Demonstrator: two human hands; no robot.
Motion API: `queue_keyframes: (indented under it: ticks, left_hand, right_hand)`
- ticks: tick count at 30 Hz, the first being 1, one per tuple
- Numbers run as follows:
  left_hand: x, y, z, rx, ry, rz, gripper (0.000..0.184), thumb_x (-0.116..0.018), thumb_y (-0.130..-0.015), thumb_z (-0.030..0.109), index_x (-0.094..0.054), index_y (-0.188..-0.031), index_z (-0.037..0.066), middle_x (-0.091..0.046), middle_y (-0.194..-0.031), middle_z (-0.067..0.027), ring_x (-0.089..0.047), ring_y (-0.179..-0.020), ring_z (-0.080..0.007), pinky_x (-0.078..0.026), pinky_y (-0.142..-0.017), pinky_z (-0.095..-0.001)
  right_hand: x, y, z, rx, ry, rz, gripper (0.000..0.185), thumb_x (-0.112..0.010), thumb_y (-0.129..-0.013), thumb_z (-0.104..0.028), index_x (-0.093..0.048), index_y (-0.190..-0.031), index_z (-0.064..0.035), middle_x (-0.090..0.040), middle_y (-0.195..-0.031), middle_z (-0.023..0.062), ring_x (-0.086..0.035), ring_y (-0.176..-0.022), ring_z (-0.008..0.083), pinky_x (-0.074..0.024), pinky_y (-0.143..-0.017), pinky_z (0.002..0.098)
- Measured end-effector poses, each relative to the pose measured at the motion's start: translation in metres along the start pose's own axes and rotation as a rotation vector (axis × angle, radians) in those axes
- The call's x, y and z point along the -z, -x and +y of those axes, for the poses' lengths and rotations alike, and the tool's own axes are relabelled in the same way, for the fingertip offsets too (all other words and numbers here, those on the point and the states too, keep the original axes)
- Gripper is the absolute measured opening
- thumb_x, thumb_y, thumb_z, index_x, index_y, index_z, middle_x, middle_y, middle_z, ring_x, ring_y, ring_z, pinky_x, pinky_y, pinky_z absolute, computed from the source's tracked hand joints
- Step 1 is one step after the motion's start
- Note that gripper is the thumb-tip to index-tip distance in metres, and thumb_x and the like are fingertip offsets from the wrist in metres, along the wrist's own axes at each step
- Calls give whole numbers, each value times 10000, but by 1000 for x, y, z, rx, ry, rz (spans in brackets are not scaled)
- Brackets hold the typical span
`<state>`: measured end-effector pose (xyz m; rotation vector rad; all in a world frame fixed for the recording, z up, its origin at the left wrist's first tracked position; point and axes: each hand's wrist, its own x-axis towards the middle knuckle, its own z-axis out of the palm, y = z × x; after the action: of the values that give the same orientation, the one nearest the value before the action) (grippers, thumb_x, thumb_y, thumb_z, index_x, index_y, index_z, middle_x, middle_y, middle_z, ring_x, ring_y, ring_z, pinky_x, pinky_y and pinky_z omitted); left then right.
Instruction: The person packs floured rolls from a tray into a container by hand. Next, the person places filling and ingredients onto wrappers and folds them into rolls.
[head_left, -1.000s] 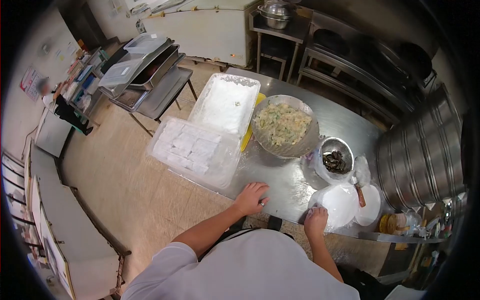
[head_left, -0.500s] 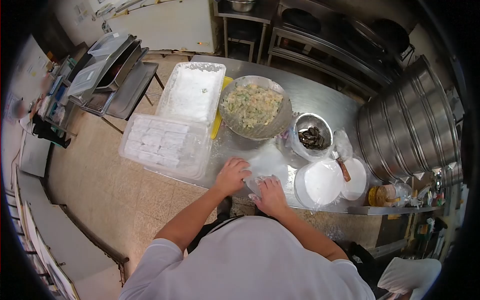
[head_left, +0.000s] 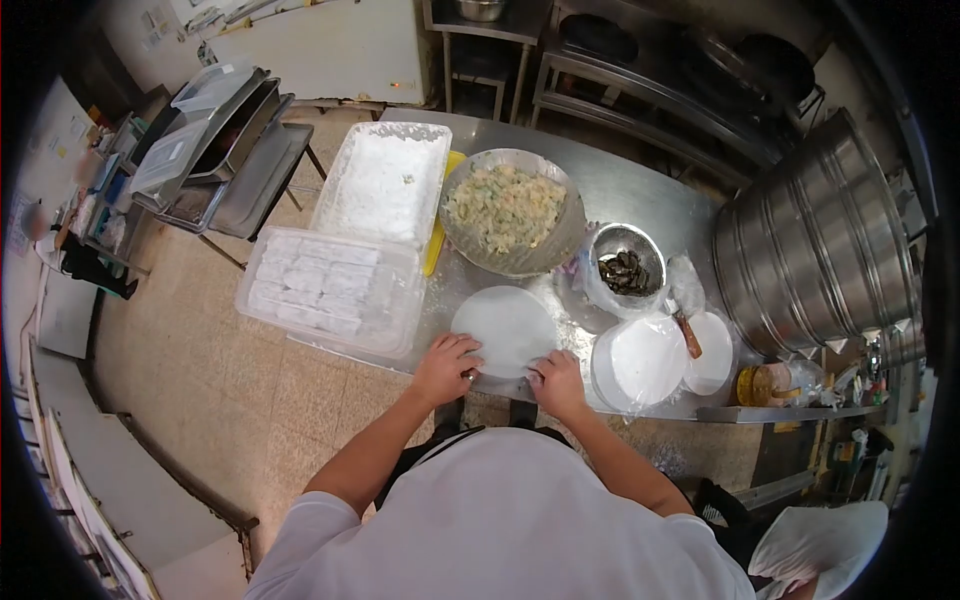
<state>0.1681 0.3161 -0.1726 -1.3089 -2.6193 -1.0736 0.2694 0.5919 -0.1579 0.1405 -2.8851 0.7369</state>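
Observation:
A round, thin white wrapper (head_left: 507,325) lies flat on the steel table in front of me. My left hand (head_left: 446,369) is closed on its near left edge, fingers curled over it. At the near right edge, my right hand (head_left: 558,384) pinches the wrapper between thumb and fingers. Beyond it stands a large steel bowl (head_left: 574,228) of chopped pale filling (head_left: 503,205) with green bits. To the right, a smaller bowl (head_left: 650,245) lined with plastic holds dark slices (head_left: 623,271). Stacks of round white wrappers (head_left: 642,364) in plastic lie near my right hand.
On the left, a clear container (head_left: 400,320) holds several white-dusted rolls, beside a tray (head_left: 440,150) of white powder. A wooden handle (head_left: 690,337) lies by the wrapper stacks. Tall steel steamers (head_left: 815,240) stand right, near an oil bottle (head_left: 755,388). Another person (head_left: 75,250) is far left.
The wrapper now lies spread out as a full circle. My hands have moved apart: the left shifted left and nearer, the right to the right, both at its near edge.

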Motion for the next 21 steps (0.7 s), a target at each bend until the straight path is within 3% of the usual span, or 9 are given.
queue_keyframes:
  ticks: [4, 7, 10, 13, 16, 19, 21]
  left_hand:
    - [-1, -1, 0, 181, 24, 73, 221, -860, -830, 266, -810, -983, 116, -648, -1417, -120, -540, -1391, -341, -389, -1193, -532]
    - [1, -9, 7, 314, -83, 142, 243, -872, -836, 290, -809, -1013, 136, -636, -1418, -121, -530, -1373, -360, -372, -1195, -526]
    - [4, -15, 10, 320, -72, 168, 248, -871, -843, 267, -809, -1053, 150, -613, -1425, -122, -528, -1359, -380, -358, -1196, -527]
    - [4, -14, 8, 195, -51, 183, 210, -820, -890, 269, -834, -1090, 207, -604, -1459, -124, -520, -1398, -367, -352, -1204, -551]
    - [-2, -9, 0, 156, -74, 118, 195, -766, -933, 287, -846, -1101, 227, -599, -1518, -127, -472, -1481, -347, -282, -1275, -588]
    - [1, -8, 0, 190, -57, 72, 207, -733, -959, 295, -857, -1115, 240, -579, -1564, -119, -452, -1508, -355, -242, -1297, -609]
    - [4, -9, 0, 194, -67, 67, 216, -729, -962, 309, -856, -1125, 245, -584, -1557, -112, -451, -1509, -352, -243, -1298, -608]
  right_hand:
    - [1, -11, 3, -202, -16, -71, 128, -799, -830, -145, -803, -938, -78, -688, -1028, 151, -635, -1049, 394, -494, -943, 527]
    - [2, -22, -5, -293, 111, -107, 188, -800, -839, -145, -801, -1008, -65, -697, -1067, 164, -645, -1020, 414, -500, -921, 541]
    - [3, -30, -21, -423, 105, -68, 345, -806, -841, -167, -775, -1168, -60, -676, -1219, 191, -628, -1090, 428, -486, -975, 554]
    - [-1, -24, -40, -141, 282, 40, 488, -786, -892, -231, -711, -1350, -79, -584, -1457, 227, -549, -1310, 484, -417, -1137, 602]
    - [0, -12, -73, 10, 312, -141, 569, -732, -962, -312, -637, -1486, -112, -423, -1652, 254, -367, -1511, 539, -256, -1263, 674]
    - [-3, 10, -64, -153, 290, -173, 607, -678, -1009, -375, -581, -1561, -141, -338, -1722, 263, -264, -1581, 547, -168, -1286, 716]
    - [6, 28, -37, -198, 360, -167, 639, -664, -1015, -398, -552, -1581, -125, -318, -1728, 278, -270, -1578, 551, -170, -1276, 729]
